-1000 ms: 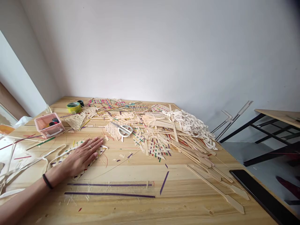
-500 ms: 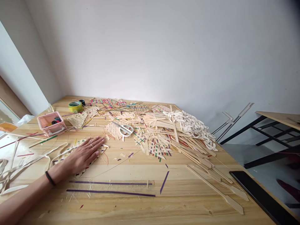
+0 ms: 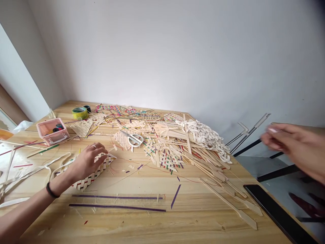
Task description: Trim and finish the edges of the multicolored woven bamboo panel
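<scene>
My left hand (image 3: 87,159) hovers over a woven bamboo-strip piece (image 3: 98,174), its fingers loosely curved and apart. This piece is pale with dark, red and green bits and lies flat on the table; the hand and wrist hide part of it. Raised in the air at the far right is my right hand (image 3: 286,142), blurred, with its fingertips pinched together. Whatever they pinch is too small to make out. A thin reddish thread (image 3: 157,168) runs across the table from near the woven piece toward the right.
White-handled scissors (image 3: 135,139) lie amid bamboo scraps. A pink box (image 3: 53,138) holding spools and a yellow tape roll (image 3: 79,113) stand at left. White cord (image 3: 207,135) is heaped at right, near flat wooden sticks (image 3: 228,200) and a black phone-like slab (image 3: 274,210).
My left hand has lifted from lying flat on the woven piece, its fingers now curved. My right hand has come into view at the right, raised. A reddish thread now stretches across the table.
</scene>
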`<state>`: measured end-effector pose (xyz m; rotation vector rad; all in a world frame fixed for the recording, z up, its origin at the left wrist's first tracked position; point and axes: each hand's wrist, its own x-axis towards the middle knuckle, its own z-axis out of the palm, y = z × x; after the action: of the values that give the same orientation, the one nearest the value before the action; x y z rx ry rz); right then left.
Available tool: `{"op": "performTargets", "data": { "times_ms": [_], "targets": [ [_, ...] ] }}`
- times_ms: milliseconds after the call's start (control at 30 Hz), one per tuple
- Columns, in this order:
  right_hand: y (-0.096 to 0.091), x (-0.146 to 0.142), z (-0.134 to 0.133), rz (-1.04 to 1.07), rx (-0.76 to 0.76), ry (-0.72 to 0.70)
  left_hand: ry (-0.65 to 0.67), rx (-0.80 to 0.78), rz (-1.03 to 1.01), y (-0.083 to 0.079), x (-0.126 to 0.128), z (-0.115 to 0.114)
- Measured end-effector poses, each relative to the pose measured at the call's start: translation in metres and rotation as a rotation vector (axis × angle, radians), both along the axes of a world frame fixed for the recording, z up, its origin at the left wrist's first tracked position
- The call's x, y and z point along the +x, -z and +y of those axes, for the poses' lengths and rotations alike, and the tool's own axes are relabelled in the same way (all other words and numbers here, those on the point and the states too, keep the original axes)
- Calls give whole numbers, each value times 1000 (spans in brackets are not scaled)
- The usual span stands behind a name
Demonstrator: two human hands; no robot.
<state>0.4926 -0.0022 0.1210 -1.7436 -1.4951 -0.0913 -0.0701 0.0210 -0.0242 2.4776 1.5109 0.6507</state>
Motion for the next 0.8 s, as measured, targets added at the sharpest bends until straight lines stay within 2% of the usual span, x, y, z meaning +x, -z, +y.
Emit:
{"op": "performTargets", "data": {
  "times_ms": [67,133,233,300,433,633,800],
  "targets": [
    [11,-32,-7,198,-159,-233,-41,-22,0,-5,10,2],
    [26,-79,-18,212,-249,-454,-66,-54,13,-6,21,3],
    [50,-155,-30,205,-304,-768,-106,-92,60,-3,35,2],
    [63,-194,-32,222,-334,-895,-137,-111,93,1,41,1],
    [77,-235,-22,174,-386,-1001,-187,-126,131,6,46,-2],
    [85,-258,5,109,-434,-1021,-235,-109,132,14,46,1],
    [104,-278,35,119,-481,-1018,-219,-63,103,24,43,6]
  ]
}}
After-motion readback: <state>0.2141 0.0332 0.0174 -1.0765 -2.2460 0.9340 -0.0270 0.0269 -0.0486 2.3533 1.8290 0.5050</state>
